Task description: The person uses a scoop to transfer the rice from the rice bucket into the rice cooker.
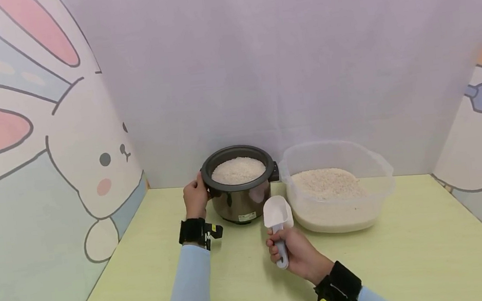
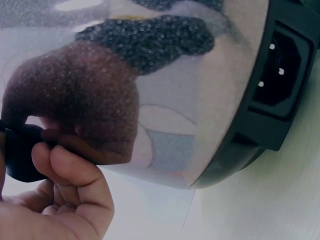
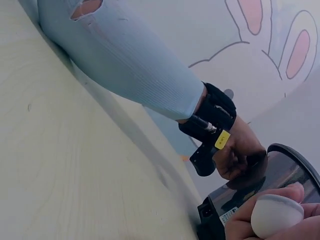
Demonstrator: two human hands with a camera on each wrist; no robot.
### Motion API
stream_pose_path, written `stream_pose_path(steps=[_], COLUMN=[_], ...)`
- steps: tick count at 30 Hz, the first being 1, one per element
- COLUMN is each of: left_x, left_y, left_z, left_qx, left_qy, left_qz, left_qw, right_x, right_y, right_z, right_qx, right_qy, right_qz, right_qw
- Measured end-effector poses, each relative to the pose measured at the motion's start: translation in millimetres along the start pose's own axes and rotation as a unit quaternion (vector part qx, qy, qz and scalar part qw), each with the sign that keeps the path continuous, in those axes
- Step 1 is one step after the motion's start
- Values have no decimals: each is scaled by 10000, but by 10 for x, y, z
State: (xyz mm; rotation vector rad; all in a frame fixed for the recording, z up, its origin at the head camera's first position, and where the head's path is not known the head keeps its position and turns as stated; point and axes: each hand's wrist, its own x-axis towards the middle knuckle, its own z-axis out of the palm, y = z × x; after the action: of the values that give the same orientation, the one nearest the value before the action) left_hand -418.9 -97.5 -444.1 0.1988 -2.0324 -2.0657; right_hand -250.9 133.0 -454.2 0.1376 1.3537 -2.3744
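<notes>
A dark metallic rice cooker (image 1: pixel 241 202) stands lidless at the back, with white rice (image 1: pixel 238 170) heaped in its pot. At its left side my left hand (image 1: pixel 196 197) grips the small black side handle (image 2: pixel 22 157), fingers curled round it. My right hand (image 1: pixel 295 251) holds a white rice scoop (image 1: pixel 277 211) by its grey handle, in front of the cooker and apart from it. The scoop's bowl points away from me, and no rice shows in it. To the right sits a translucent plastic tub (image 1: pixel 341 208) with more rice (image 1: pixel 327 183) inside.
Everything stands on a pale yellow-green table (image 1: pixel 427 243). A plain light curtain (image 1: pixel 240 62) hangs behind its far edge, and rabbit-printed panels (image 1: pixel 78 153) flank both sides. The cooker's power socket (image 2: pixel 280 72) faces the front, low down, with no cord in it.
</notes>
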Motion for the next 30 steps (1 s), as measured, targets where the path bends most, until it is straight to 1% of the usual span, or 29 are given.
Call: stream_pose_path(steps=[2,4,7,10,14,17,22,25,30], left_x=[-3,0,-1,-3,4,11,21,28,34], left_y=[0,-3,1,10,4,-15,-33,-36,-35], left_z=[0,2,3,-6,-18,-21,-19,-9,5], left_qx=[-4,-30,-46,-29,-35,-82,-97,-83,-62], left_qy=[-4,-16,-30,-11,-12,-25,-19,-20,-46], left_qz=[16,32,50,73,83,64,73,70,38], left_qw=[10000,10000,10000,10000,10000,9999,9999,9999,10000], right_x=[-5,-24,-68,-110,-125,-113,-72,-43,15], right_y=[9,15,28,38,54,63,92,121,161], right_z=[6,17,35,60,89,96,70,29,-60], right_qx=[-104,-248,-439,-605,-673,-793,-1042,-1106,-1158], right_qy=[-43,64,436,842,1111,1037,807,841,1121], right_qz=[-27,-82,-163,-312,-603,-706,-652,-690,-807], right_qw=[9999,9996,9979,9941,9897,9889,9891,9879,9836])
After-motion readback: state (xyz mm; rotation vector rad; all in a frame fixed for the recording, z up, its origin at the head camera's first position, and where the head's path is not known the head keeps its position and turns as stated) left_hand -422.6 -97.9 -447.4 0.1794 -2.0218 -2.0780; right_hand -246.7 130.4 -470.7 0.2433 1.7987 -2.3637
